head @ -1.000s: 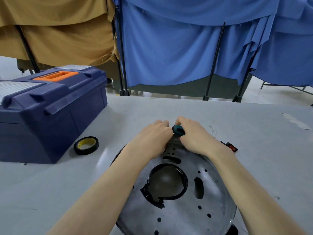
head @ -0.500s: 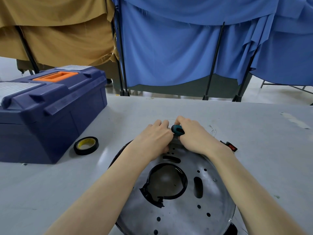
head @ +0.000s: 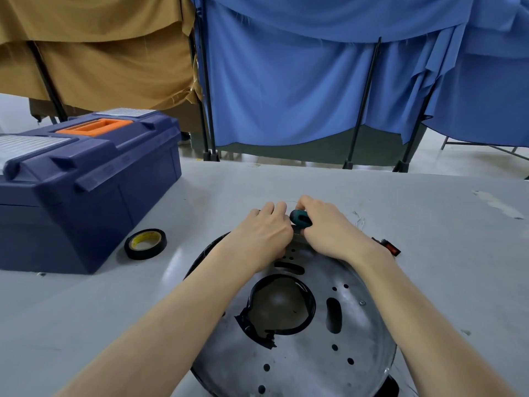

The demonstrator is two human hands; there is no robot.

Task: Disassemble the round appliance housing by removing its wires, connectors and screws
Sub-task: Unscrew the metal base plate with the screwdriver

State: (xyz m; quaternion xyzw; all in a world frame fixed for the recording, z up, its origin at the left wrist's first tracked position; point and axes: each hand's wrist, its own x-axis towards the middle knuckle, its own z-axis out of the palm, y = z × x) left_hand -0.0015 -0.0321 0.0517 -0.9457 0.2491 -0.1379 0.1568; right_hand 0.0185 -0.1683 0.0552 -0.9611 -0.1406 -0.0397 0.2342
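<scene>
- The right hand (head: 329,230) is clamped round the teal handle of a screwdriver (head: 300,219) at the far rim of the round metal housing (head: 357,333). The housing lies flat on the grey table (head: 429,202), directly in front of the person.
- The left hand (head: 263,236) has its fingers bent over the same far rim, touching the screwdriver side. Whether it grips the rim or a small part there, I cannot tell, because the fingertips are hidden.
- Risk 1: the tip is hidden under the hands. If it sits badly in the screw, it may slip out and hit the left fingers, which are very close.
- Risk 2: too much force at an angle may damage the screw head, and then the screw will not come out.
- Risk 3: the housing probably slides easily on the smooth table, so a push at the far rim may move it if the left hand does not brace it.
- Risk 4: a loosened screw may roll off and be lost.
- Risk 5: the thin loose wires (head: 357,222) beside the right hand may catch on it.
- Count: 2 hands, 1 screwdriver, 1 housing, 1 black ring (head: 310,313) at its central opening, 2 long slots, 1 screw (head: 362,303) visible on the plate.
- Also 1 red switch (head: 389,247), 1 roll of black tape (head: 145,243), 1 blue toolbox (head: 86,179).
</scene>
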